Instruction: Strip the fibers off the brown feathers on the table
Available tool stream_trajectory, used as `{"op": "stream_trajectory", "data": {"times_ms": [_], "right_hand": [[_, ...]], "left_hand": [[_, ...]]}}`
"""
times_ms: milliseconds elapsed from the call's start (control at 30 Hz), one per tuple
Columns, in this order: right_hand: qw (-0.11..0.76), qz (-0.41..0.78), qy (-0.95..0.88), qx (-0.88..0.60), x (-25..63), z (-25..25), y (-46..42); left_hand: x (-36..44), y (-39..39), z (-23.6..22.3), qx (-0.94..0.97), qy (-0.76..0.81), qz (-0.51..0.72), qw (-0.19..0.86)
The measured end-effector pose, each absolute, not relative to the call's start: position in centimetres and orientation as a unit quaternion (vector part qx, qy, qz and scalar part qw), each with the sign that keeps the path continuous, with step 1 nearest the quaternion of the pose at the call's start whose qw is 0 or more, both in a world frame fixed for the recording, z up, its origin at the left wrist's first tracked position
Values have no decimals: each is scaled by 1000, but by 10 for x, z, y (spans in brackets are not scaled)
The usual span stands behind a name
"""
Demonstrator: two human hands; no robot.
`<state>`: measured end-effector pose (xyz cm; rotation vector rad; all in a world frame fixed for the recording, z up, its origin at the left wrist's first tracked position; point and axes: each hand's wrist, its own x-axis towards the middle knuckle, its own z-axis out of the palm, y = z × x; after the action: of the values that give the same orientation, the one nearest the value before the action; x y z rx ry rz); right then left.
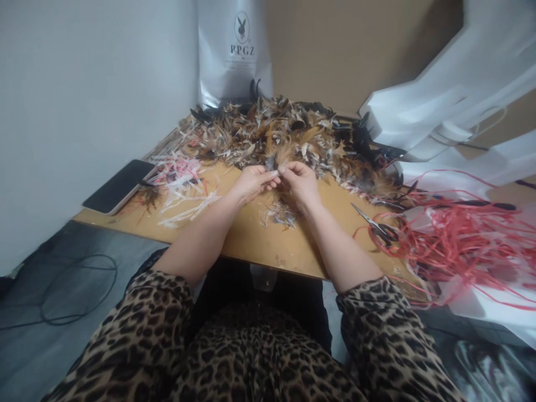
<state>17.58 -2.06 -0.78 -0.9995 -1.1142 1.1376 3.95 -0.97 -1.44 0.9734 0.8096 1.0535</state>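
Observation:
Both hands meet over the table's middle, just in front of a large heap of brown, white and black feathers. My left hand is closed, thumb pressed on the fingers, at the base of a feather with grey fluff. My right hand pinches at the same spot, its fingertips touching the left ones. The feather's tip blends into the heap behind, so its full shape is unclear. Under the hands lies a small pile of grey and white fluff scraps.
A phone lies at the table's left edge, beside pink and white strips. Black-handled scissors rest at right, next to a tangle of red plastic string. Behind stands a white printed bag. A black cable loops on the floor.

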Motion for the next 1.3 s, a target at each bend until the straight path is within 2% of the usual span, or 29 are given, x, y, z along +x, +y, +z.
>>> {"op": "stream_trajectory", "data": {"times_ms": [100,200,300,400,500,600,667,767,967,1033,1167,1300], "right_hand": [[574,467,-504,-444,183,-12,-15],[536,389,-572,-485,194,-17,-9],[444,261,-671,-534,202,-17,-8],[315,131,-744,-575,205,-11,-14],[197,97,-757,-616,206,-3,-19],[147,91,-749,-639,206,-2,-19],[157,91,-743,-644,207,-3,-19],[227,146,-717,-643,210,-3,-17],[421,483,-566,-520,212,5,-17],[465,547,-519,-464,209,6,-16],[521,544,-491,-438,200,3,-17],[533,510,-506,-447,192,0,-19]], "left_hand": [[35,-8,-10,423,363,494,668],[29,-5,-5,379,368,547,650],[25,-1,-4,342,381,569,644],[25,1,-8,342,380,568,644],[25,3,-13,355,371,562,649],[25,3,-15,365,370,552,652],[25,3,-16,369,371,548,653],[24,3,-15,366,368,549,655],[28,1,-15,341,366,538,678],[30,0,-17,348,361,519,692],[34,-4,-20,368,350,482,714],[37,-7,-20,374,351,463,723]]}}
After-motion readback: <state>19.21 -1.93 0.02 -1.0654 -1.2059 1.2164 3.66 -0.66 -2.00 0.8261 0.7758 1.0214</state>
